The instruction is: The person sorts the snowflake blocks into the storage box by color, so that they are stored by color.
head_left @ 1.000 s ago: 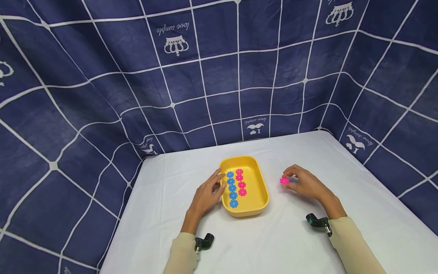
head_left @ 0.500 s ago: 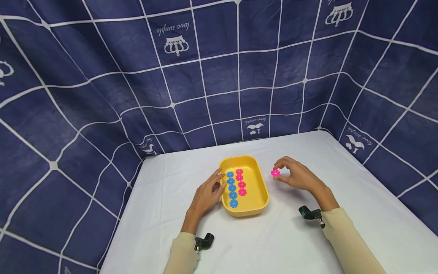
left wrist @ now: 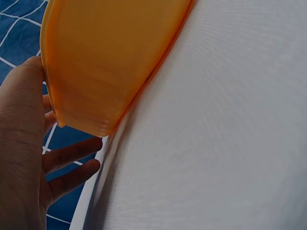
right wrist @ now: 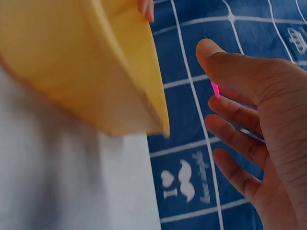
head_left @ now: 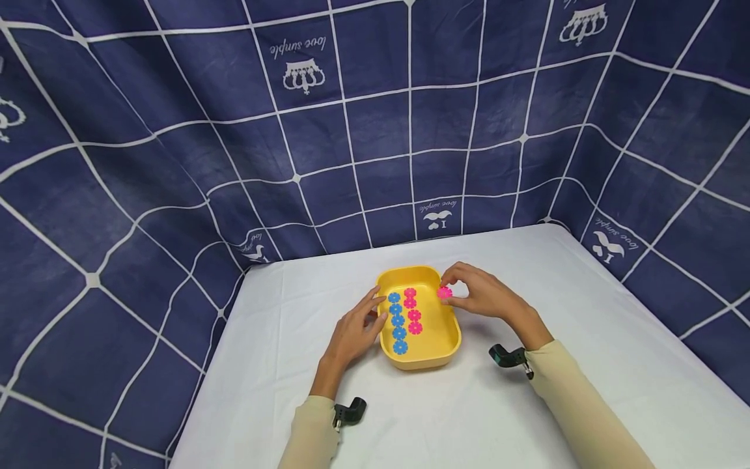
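Observation:
A yellow plastic tray (head_left: 431, 360) stands on the white-covered table. Inside it, several blue flower-shaped discs (head_left: 398, 320) form a column on the left. Beside them runs a shorter column of pink flower-shaped discs (head_left: 414, 315). My left hand (head_left: 350, 335) rests at the tray's left rim, its fingers extended and touching the edge. Between thumb and fingertips, my right hand (head_left: 489, 296) pinches one pink flower-shaped disc (head_left: 444, 293) above the tray's right rim. Only a thin edge of that pink disc (right wrist: 215, 89) shows in the right wrist view.
A white cloth (head_left: 246, 378) covers the table. Dark blue curtains (head_left: 375, 150) with white grid lines stand behind it and at both sides. Black wrist mounts (head_left: 350, 412) jut from both sleeves, above the cloth.
My right hand has moved left with the pink disc, from the cloth beside the tray to its right rim. The left hand and the discs in the tray have stayed put.

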`<state>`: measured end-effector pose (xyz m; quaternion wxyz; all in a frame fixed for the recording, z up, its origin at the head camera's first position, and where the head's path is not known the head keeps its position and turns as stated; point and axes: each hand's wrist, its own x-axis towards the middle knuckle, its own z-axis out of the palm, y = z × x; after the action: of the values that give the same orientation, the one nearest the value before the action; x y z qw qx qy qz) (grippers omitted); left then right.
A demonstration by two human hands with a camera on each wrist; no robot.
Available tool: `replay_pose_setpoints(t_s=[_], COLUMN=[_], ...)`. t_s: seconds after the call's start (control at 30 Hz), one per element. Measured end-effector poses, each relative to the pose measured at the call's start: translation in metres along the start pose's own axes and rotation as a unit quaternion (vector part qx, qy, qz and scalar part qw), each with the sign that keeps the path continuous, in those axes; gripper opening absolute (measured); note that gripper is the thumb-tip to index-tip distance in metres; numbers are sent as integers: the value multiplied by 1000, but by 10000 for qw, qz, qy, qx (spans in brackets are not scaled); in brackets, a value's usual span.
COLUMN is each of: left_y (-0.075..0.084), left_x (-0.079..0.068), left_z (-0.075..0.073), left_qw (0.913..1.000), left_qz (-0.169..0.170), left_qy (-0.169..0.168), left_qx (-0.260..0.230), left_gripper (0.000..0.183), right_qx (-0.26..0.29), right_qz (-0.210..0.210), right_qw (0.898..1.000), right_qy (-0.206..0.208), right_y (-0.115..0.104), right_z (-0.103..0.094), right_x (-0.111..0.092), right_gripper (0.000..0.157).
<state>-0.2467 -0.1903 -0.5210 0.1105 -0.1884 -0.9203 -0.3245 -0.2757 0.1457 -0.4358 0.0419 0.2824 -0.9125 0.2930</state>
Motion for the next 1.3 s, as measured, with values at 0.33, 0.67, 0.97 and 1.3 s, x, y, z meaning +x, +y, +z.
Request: replay_pose_setpoints(t_s=[0.33,0.67,0.97,1.3], left_y=[-3,-2,-2,-3], left_x=[1,3,3,2], left_z=[-1,-4,-5,-4], left_qw=[10000,9999,9999,9999], left_qz=[3,142,161,114], left_qy=[-9,36,-11,-16], left_qx=[-40,-22,-23,-52], left_gripper=[50,51,51,53], right_qx=[-180,-549,-939,-1381], right_qz=[-658,-1110,-1052,-1217], right_qw=[9964,9827,9595,9246], right_qy=[-503,-1378,-2439,-3335], right_y=[-31,-52,-52,-53], right_z=[18,36,43,54], right_x=[37,68,78,78], right_gripper=[37,30,28,23])
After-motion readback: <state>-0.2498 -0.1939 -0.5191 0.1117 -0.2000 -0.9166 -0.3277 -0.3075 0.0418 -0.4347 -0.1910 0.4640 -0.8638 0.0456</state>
